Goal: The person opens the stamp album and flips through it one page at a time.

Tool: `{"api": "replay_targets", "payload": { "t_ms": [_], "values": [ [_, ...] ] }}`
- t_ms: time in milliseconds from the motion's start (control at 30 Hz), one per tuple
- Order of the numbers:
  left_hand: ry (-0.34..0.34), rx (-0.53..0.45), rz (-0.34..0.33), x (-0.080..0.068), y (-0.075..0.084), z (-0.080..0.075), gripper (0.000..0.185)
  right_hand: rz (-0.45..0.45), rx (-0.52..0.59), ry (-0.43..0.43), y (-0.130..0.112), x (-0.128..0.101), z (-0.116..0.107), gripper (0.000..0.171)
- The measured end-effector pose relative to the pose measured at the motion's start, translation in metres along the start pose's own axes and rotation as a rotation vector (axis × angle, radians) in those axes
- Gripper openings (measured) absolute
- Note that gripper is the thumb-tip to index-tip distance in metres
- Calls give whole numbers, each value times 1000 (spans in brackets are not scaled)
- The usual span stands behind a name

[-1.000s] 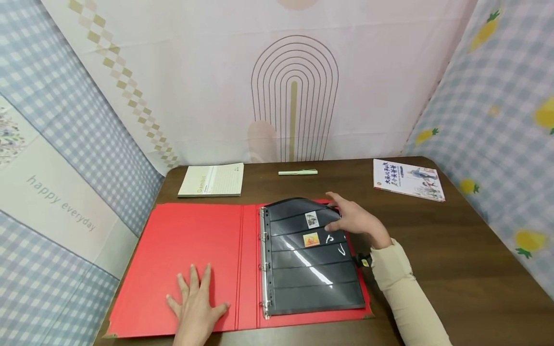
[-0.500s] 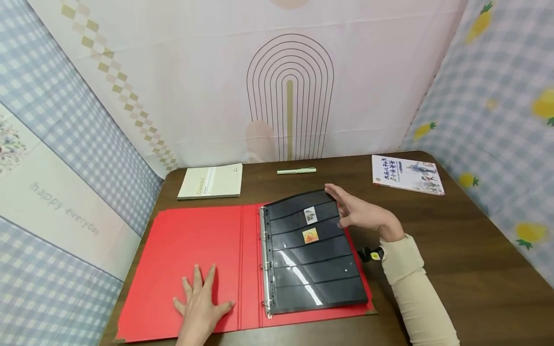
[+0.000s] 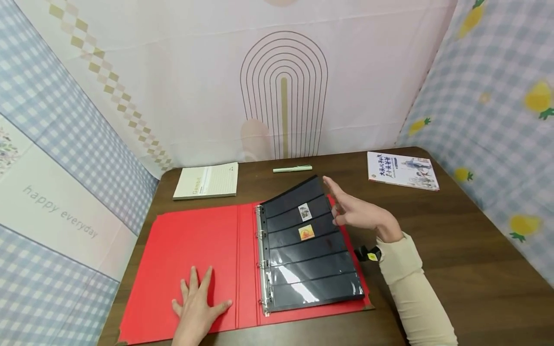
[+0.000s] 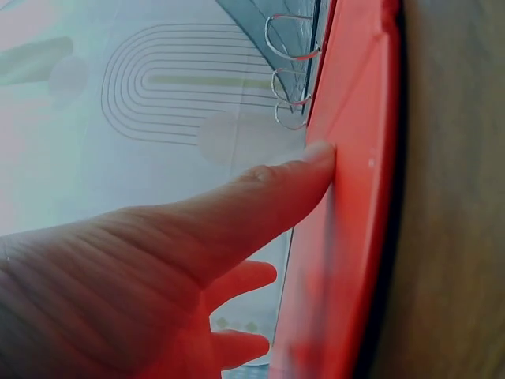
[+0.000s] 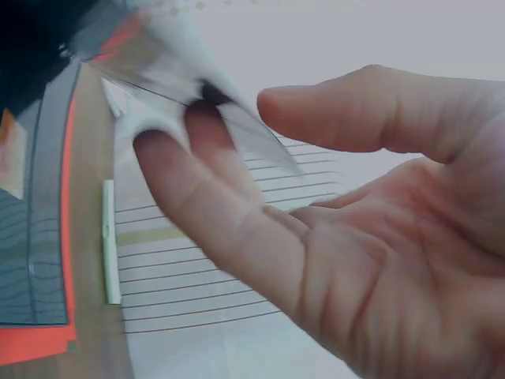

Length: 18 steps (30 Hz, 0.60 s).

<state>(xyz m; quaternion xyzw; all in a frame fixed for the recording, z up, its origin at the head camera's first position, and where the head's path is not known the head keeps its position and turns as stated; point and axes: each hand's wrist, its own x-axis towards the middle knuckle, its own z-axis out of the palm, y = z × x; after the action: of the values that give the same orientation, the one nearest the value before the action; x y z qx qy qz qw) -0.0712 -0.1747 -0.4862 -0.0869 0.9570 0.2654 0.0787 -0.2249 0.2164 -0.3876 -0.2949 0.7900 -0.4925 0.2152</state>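
Observation:
A red ring binder (image 3: 186, 240) lies spread flat on the table. Its metal rings (image 3: 262, 264) hold black pocket pages; the top stamp page (image 3: 309, 264) carries a grey stamp (image 3: 305, 212) and an orange stamp (image 3: 306, 232). My left hand (image 3: 196, 305) rests on the red cover with fingers spread, and the left wrist view shows that thumb (image 4: 268, 197) touching the red surface. Along the page's right edge, my right hand (image 3: 359, 214) holds the page's raised upper part. In the right wrist view, the clear page corner (image 5: 260, 138) passes between thumb and fingers.
At the back of the brown table (image 3: 433, 250) are a cream notebook (image 3: 205, 181) on the left, a light green pen (image 3: 292, 168) in the middle and a white picture book (image 3: 402, 170) on the right. Fabric (image 3: 195, 96) covers the walls.
My right hand has taken the page by its right edge and lifted its upper right corner toward the left. The left hand stays on the cover. The view has shifted slightly.

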Motion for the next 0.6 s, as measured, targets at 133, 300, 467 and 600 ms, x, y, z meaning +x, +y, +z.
{"api": "replay_targets", "payload": {
  "t_ms": [133, 300, 467, 600],
  "values": [
    [-11, 4, 2, 0, -2, -1, 99, 51, 25, -22, -8, -3, 6, 95],
    [-26, 4, 19, 2, -3, -2, 98, 79, -122, -41, -12, -7, 8, 69],
    [-40, -12, 38, 1, -5, -1, 97, 79, -180, -46, -11, -9, 12, 52],
    [-43, -5, 35, 0, -7, 0, 97, 68, -210, -58, -14, -9, 20, 57]
  ]
}}
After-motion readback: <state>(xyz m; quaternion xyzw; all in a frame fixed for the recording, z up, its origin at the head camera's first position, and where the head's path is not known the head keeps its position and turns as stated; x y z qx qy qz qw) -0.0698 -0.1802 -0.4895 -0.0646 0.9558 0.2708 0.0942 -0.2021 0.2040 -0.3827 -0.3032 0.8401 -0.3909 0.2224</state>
